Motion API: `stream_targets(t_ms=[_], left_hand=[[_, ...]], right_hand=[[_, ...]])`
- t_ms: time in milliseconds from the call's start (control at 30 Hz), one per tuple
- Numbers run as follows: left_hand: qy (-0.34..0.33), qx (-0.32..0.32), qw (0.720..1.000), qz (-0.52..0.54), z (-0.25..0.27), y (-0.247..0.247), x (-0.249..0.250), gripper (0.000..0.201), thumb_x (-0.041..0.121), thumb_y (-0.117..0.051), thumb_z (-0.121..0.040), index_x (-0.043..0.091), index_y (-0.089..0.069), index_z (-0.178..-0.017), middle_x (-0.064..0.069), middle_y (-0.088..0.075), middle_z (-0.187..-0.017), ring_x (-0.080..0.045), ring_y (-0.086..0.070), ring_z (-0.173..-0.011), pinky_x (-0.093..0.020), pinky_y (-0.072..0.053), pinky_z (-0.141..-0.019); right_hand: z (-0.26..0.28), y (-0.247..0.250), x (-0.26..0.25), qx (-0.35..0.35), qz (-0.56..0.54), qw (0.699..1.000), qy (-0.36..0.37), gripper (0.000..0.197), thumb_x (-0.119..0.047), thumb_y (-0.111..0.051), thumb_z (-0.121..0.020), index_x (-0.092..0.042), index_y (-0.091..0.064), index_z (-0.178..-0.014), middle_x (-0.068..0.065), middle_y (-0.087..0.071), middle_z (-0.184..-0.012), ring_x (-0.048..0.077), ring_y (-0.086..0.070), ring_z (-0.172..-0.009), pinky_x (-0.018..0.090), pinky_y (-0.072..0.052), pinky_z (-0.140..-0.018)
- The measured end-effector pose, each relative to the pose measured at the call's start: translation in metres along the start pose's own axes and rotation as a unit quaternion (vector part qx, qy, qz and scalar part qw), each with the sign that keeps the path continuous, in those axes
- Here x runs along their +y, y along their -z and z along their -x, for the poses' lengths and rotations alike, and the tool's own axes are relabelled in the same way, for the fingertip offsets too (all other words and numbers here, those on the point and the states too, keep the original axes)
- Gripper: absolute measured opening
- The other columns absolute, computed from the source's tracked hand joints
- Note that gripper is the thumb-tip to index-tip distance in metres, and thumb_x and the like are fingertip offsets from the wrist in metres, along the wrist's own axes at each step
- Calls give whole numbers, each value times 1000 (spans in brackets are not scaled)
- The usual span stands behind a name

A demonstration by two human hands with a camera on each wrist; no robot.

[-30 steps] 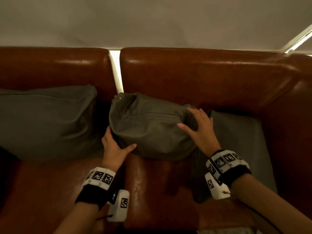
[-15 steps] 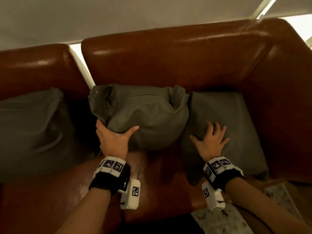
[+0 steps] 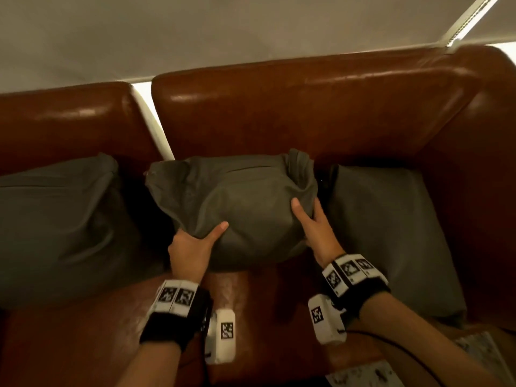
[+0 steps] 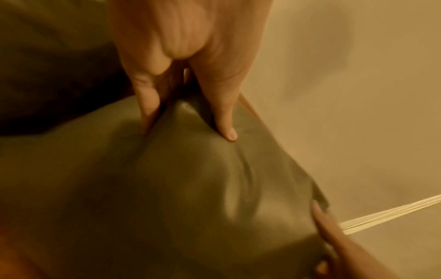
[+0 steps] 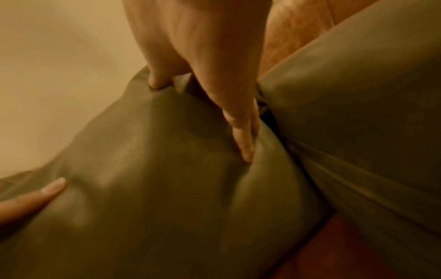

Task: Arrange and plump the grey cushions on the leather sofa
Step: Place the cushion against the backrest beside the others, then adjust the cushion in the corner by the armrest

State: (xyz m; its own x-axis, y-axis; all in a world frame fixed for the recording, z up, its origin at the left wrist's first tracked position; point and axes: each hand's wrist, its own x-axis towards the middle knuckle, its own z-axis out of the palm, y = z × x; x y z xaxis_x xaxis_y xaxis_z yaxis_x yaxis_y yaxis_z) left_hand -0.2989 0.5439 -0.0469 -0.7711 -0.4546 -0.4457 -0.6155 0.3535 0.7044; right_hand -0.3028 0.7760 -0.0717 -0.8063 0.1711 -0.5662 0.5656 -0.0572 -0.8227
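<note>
Three grey cushions lie along the brown leather sofa (image 3: 307,107). The middle cushion (image 3: 237,196) is bunched into a rounded lump against the backrest. My left hand (image 3: 195,244) grips its lower left side, thumb on the front and fingers hidden behind. My right hand (image 3: 312,222) grips its right end, thumb on the front and fingers wrapped round the side. In the left wrist view my left hand's fingers (image 4: 224,117) dig into the cushion's fabric (image 4: 167,188). The right wrist view shows my right hand's fingers (image 5: 241,136) sunk into the same cushion (image 5: 155,179).
The left cushion (image 3: 55,219) leans on the backrest. A flatter right cushion (image 3: 391,233) fills the corner by the sofa arm (image 3: 480,191). Bare seat leather (image 3: 83,344) lies in front of me. A pale wall (image 3: 195,37) rises behind the sofa, and speckled floor (image 3: 363,375) shows at the bottom right.
My right hand has left the right cushion and come back to grip the middle cushion's right end. My left hand has kept its hold. The head view has shifted slightly.
</note>
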Motion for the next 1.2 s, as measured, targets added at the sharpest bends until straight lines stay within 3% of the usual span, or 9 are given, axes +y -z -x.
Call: stream_targets(t_ms=[167, 267, 333, 433, 567, 700, 800, 967, 1200], left_hand=[[-11, -8, 999, 50, -13, 0, 9, 107, 55, -81, -68, 13, -30, -151, -12, -44, -151, -32, -41, -140, -38, -32, -115], [-129, 137, 982, 20, 15, 10, 18, 114, 51, -77, -76, 9, -7, -157, -17, -14, -163, -32, -11, -151, -40, -9, -123], [-313, 207, 924, -76, 46, 4, 24, 94, 43, -70, -85, 4, -20, -154, -24, -17, -161, -33, -7, -150, -43, -7, -122], [-585, -30, 805, -94, 88, -43, 23, 44, 25, -58, -93, 4, -57, -133, -18, -56, -139, -26, -42, -138, -42, -33, -116], [-413, -341, 839, -96, 128, -126, -6, 29, 26, -54, -97, 11, -68, -118, -5, -69, -119, -20, -63, -114, -33, -47, -99], [-31, -364, 927, -86, 112, -188, -42, 65, 42, -52, -98, 5, -35, -149, -17, -40, -153, -32, -41, -140, -38, -32, -114], [171, -368, 914, 29, 103, -213, -44, 81, 59, -54, -91, 9, -32, -152, -12, -34, -158, -30, -33, -145, -42, -25, -116], [-107, -334, 936, -2, 148, -225, 26, 49, 52, -64, -77, 13, -72, -105, -7, -74, -111, -26, -65, -111, -42, -47, -102], [-367, -505, 772, -123, 229, -252, 87, 43, 25, -49, -101, 31, -48, -144, 2, -33, -160, -6, -6, -152, -57, 10, -118]], right_hand=[[-3, 7, -36, -52, 54, 996, -42, 88, -73, -57, -79, -41, -21, -152, -15, -37, -148, 14, -38, -136, 34, -33, -105], [22, 45, -49, -68, 63, 996, 7, 72, -61, -49, -90, -45, -15, -152, -11, -31, -156, 13, -31, -142, 29, -26, -102], [41, 79, -37, 3, 147, 987, 67, 61, -53, -49, -95, -37, -28, -150, -7, -38, -152, 11, -35, -138, 27, -28, -106], [67, 135, 0, 129, 341, 922, 130, 43, -32, -59, -95, -16, -53, -134, 5, -54, -134, 21, -49, -126, 21, -31, -98], [90, 198, 53, 205, 355, 910, 57, 44, -33, -61, -94, -14, -53, -132, 14, -47, -137, 30, -44, -127, 29, -30, -103], [94, 218, 94, 222, 272, 936, -27, 65, -57, -61, -86, -41, -36, -144, 6, -16, -160, 33, -18, -146, 52, -21, -118], [89, 211, 112, 233, 234, 943, -32, 76, -63, -59, -83, -50, -20, -147, -3, 0, -164, 30, 0, -150, 54, -10, -120], [84, 233, 118, 293, 177, 940, -16, 73, -68, -42, -91, -41, -12, -152, -8, -10, -164, 23, -9, -149, 41, -4, -118], [134, 270, 64, 273, -262, 922, 84, 63, -56, -43, -96, -22, -38, -148, 2, -51, -146, 19, -51, -131, 25, -50, -95]])
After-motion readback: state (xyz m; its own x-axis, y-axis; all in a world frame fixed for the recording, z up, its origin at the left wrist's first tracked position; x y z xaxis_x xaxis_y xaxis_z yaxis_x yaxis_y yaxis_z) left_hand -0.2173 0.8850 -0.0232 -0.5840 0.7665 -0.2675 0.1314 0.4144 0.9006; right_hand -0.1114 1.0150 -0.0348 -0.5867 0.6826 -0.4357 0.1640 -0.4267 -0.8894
